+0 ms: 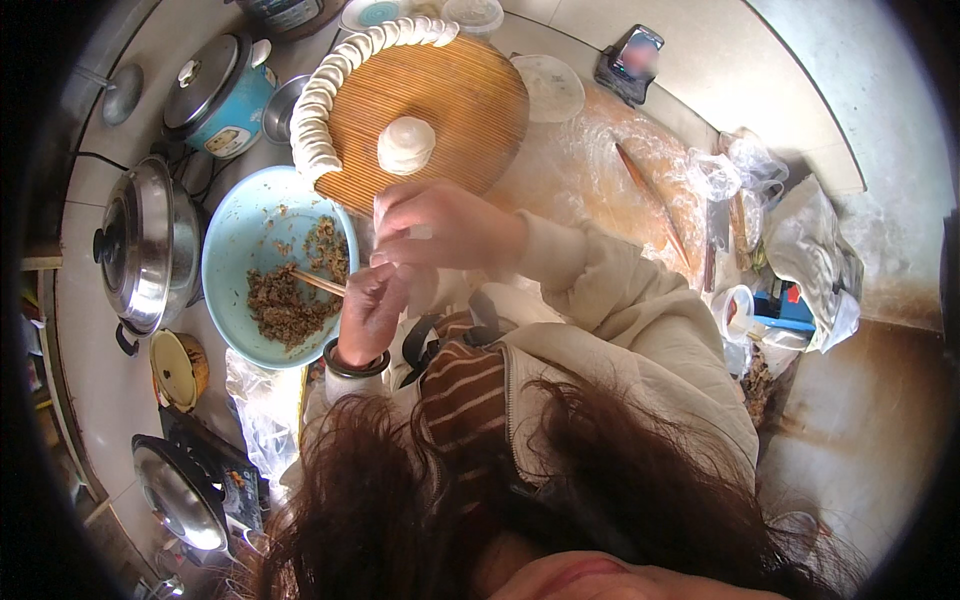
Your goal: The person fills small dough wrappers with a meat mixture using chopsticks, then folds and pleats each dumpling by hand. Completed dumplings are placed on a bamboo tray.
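Note:
My left hand (369, 307), with a dark bracelet on its wrist, is raised by the right rim of a light blue basin (217, 225). My right hand (450, 229) is blurred and meets it fingertip to fingertip; a pale bit shows among its fingers, but what either hand holds is unclear. Wooden chopsticks (319, 282) stick into minced filling (281, 307) in the basin, their upper ends hidden behind my left hand. Beyond my hands lies a round slatted board (465, 112). Folded dumplings (319, 112) line its left and top edge, and a stack of dough wrappers (406, 145) sits on it.
Right of the board is a floured surface (585, 165) with a tapered wooden rolling pin (652, 202) and a translucent round lid (551, 88). A phone on a stand (634, 60) is behind. A blue cooker (221, 105) and a lidded steel pot (146, 240) stand left; plastic bags (742, 165) lie right.

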### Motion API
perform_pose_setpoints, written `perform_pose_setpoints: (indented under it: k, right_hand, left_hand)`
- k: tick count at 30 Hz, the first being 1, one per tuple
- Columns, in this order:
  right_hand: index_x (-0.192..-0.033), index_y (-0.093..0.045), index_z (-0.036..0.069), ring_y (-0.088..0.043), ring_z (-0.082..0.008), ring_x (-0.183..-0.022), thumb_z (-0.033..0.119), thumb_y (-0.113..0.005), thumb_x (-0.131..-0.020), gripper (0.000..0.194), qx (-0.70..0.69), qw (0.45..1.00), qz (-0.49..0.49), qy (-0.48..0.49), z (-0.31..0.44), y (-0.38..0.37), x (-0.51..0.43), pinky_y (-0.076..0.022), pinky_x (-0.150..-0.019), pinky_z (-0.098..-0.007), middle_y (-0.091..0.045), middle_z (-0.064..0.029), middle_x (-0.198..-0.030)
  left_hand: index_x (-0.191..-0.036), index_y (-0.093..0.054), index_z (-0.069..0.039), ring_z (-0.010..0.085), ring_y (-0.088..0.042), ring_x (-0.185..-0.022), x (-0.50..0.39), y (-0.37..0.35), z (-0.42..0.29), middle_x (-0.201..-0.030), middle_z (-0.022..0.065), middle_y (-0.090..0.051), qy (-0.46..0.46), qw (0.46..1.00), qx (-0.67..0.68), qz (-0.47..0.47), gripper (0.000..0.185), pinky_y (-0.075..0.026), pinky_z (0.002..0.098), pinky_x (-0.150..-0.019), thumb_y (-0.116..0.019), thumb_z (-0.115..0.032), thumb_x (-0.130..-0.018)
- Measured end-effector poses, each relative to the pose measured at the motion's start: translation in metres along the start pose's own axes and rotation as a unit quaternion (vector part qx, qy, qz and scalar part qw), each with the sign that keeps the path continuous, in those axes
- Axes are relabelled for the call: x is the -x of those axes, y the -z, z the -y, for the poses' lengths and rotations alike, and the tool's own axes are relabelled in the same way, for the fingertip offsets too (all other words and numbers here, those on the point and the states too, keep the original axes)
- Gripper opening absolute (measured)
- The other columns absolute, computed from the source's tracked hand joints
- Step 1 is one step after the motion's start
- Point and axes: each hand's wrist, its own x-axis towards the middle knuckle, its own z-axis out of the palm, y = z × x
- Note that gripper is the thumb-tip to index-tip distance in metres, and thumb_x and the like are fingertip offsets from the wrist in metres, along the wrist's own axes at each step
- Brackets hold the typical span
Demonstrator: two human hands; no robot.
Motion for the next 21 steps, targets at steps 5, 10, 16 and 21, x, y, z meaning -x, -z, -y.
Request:
perform_pose_setpoints:
  k: [5, 10, 16, 21]
  right_hand:
    - [-0.074, -0.07, 0.0, -0.062, -0.0281, -0.07, 0.018, -0.07, -0.081, 0.019, 0.022, 1.0, 0.012, -0.001, 0.003, 0.002, 0.0, -0.049, -0.066, -0.0363, -0.064, -0.0113, -0.076]
    - [-0.074, -0.07, 0.001, -0.061, -0.0279, -0.071, 0.017, -0.07, -0.081, 0.018, 0.082, 0.994, 0.0, 0.072, -0.009, -0.001, 0.003, -0.0488, -0.066, -0.0358, -0.063, -0.0106, -0.074]
    - [-0.074, -0.069, 0.001, -0.061, -0.0277, -0.07, 0.017, -0.071, -0.081, 0.018, 0.061, 0.997, 0.015, 0.038, -0.001, 0.002, 0.0, -0.0488, -0.065, -0.0355, -0.063, -0.0102, -0.074]
    - [-0.073, -0.069, 0.001, -0.061, -0.0276, -0.07, 0.017, -0.072, -0.081, 0.019, 0.032, 0.999, 0.014, 0.001, 0.001, 0.002, -0.002, -0.0484, -0.064, -0.0358, -0.062, -0.0097, -0.073]
  left_hand:
    - [-0.101, -0.063, 0.006, 0.0048, -0.049, -0.069, 0.003, 0.005, 0.003, -0.08, -0.0017, -0.059, 0.007, 0.999, 0.006, 0.031, 0.016, -0.04, 0.0208, -0.06, -0.049, 0.0, -0.1]
    - [-0.103, -0.063, 0.006, 0.006, -0.049, -0.068, -0.002, 0.002, -0.001, -0.08, -0.0014, -0.06, 0.0, 0.999, 0.0, 0.036, 0.017, -0.041, 0.0224, -0.06, -0.047, 0.003, -0.098]
    - [-0.102, -0.064, 0.005, 0.0064, -0.05, -0.068, -0.001, 0.004, 0.001, -0.079, -0.0013, -0.059, 0.012, 0.999, -0.017, 0.026, 0.016, -0.042, 0.0221, -0.061, -0.048, 0.003, -0.098]
    - [-0.104, -0.064, 0.005, 0.0065, -0.051, -0.069, 0.0, 0.007, 0.004, -0.08, -0.0014, -0.06, 0.035, 0.999, 0.006, 0.018, 0.015, -0.042, 0.0221, -0.063, -0.051, 0.001, -0.098]
